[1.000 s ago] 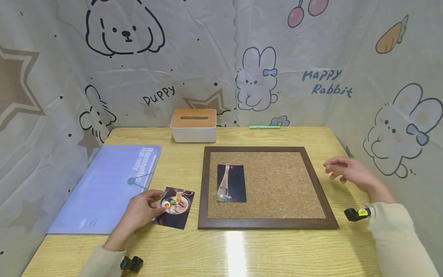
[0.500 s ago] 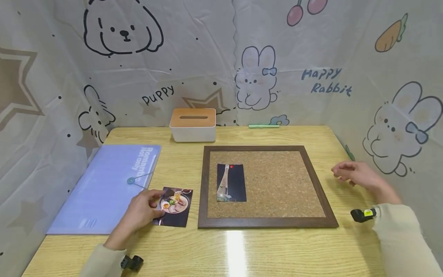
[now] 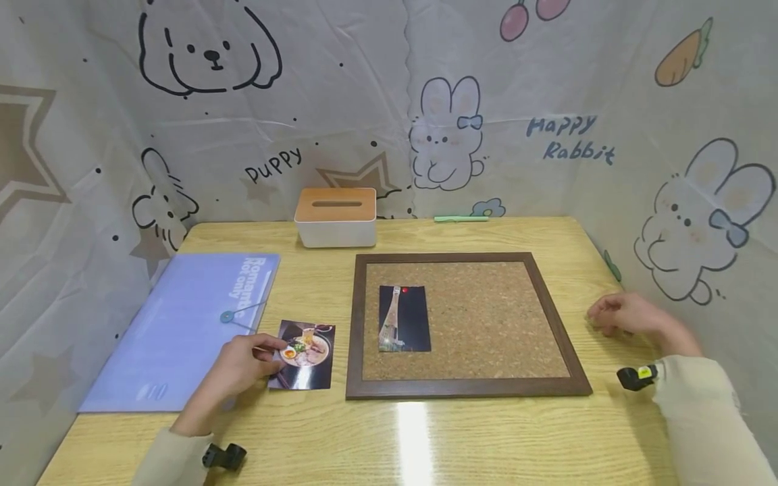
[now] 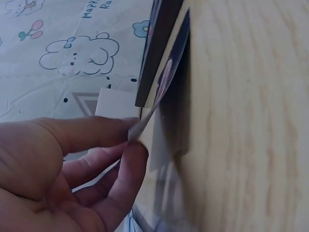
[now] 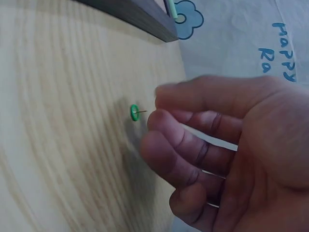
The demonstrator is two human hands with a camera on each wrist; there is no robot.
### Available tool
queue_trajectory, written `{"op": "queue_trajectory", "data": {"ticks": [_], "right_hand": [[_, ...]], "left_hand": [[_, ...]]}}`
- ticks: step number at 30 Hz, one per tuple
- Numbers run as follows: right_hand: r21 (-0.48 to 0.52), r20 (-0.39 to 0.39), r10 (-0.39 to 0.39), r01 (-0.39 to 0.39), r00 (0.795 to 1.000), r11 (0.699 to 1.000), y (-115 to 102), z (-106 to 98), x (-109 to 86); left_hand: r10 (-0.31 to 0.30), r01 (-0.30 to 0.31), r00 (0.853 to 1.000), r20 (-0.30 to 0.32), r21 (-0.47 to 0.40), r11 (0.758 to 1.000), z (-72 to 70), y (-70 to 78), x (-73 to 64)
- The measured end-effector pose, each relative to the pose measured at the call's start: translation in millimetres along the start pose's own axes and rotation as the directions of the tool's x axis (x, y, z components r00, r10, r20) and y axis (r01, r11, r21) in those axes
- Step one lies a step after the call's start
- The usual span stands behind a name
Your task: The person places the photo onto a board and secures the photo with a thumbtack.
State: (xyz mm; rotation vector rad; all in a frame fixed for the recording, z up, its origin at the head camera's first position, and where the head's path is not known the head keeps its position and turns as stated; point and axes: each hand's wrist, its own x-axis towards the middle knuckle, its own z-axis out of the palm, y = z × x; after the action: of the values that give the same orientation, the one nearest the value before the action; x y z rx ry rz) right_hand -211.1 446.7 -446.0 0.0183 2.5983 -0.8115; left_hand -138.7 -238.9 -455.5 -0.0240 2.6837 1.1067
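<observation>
My left hand (image 3: 240, 364) pinches the left edge of a photo of a ramen bowl (image 3: 313, 371) between thumb and fingers. In the left wrist view the photo (image 4: 166, 77) slants up from the table, slightly bent at the grip. Right of it lies a cork board (image 3: 492, 317) in a dark wood frame. A tower photo (image 3: 415, 320) sits on its left part with a red pin (image 3: 404, 289) at the top. Beyond the board's right side, my right hand (image 3: 638, 316) hovers with bent fingers, holding nothing. A green thumbtack (image 5: 134, 112) lies point up just before its fingertips.
A translucent blue-purple document folder (image 3: 164, 337) with a string closure covers the table's left side, under the left forearm. A tissue box (image 3: 336, 233) with a wooden lid and a green pen (image 3: 460, 219) are at the back edge. Printed curtains (image 3: 340, 81) enclose the table.
The left hand keeps its pinch while the ramen photo turns a little and comes straighter. My right hand has moved right and lower, toward the table surface beside the board.
</observation>
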Motion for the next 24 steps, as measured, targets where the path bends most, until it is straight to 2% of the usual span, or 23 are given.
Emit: {"op": "queue_trajectory", "data": {"ticks": [5,9,13,17,20,24], "right_hand": [[-0.019,-0.007,0.011,-0.011,1.0,1.0,2,5,3.4],[-0.032,-0.013,0.008,-0.008,1.0,0.999,3,7,4.5],[-0.059,-0.026,0.005,-0.006,1.0,0.998,4,6,5.7],[-0.035,-0.053,-0.006,0.004,0.999,0.999,4,4,6.0],[-0.011,-0.081,-0.028,0.028,0.996,1.0,1,0,6.2],[-0.032,-0.126,-0.07,0.067,0.99,0.997,-9,-8,6.5]], "left_hand": [[0.021,-0.016,0.998,0.059,-0.084,0.996,-3.5,-3.7,2.2],[0.036,-0.025,0.997,0.072,-0.149,0.989,-5.2,-3.8,4.4],[0.041,-0.027,0.997,0.065,-0.201,0.979,-7.1,-1.4,6.5],[0.044,-0.031,0.998,0.053,-0.23,0.973,-10.3,3.6,9.3],[0.047,-0.037,0.998,0.04,-0.228,0.973,-12.6,9.8,11.8],[0.062,-0.054,0.998,0.028,-0.222,0.974,-14.3,21.0,15.9]]}}
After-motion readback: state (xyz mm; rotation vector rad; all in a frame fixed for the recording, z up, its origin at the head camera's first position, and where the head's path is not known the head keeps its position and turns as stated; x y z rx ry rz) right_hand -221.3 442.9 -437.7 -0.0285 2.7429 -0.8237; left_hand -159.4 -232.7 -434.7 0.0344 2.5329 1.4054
